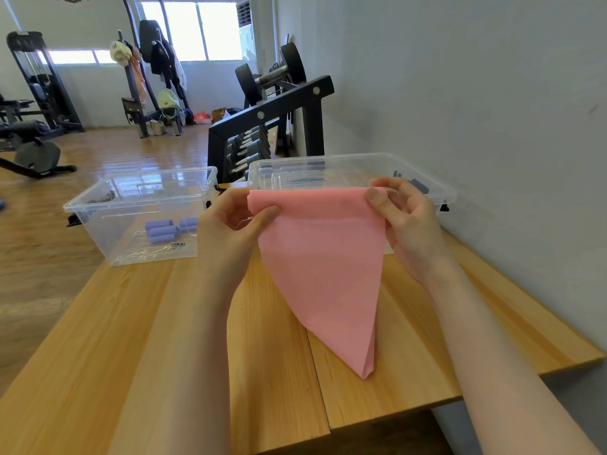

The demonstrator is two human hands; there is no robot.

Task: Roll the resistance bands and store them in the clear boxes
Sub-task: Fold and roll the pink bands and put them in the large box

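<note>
1. Holding up the pink resistance band [320, 257] over the wooden table [131, 339], the left hand [230, 224] pinches its top left corner between thumb and curled fingers.
2. Over on the other side, the right hand [407, 221] pinches the top right corner the same way, thumb pressed on the front of the band.
3. Top edge runs level between the two hands, and from there the band hangs down and narrows to a point (a folded triangle, by the look of it), tip aimed down toward the near edge, at or just above the tabletop; contact is hard to judge.
4. Long axis: top to bottom, leaning slightly right at the tip.
5. Behind the band sits the right clear box [354, 169], against the wall; its contents are hard to make out.
6. Further left stands the left clear box [138, 218], with purple rolled bands [167, 228] lying on its floor.
7. Beyond the table, a dumbbell rack [269, 126].
</note>
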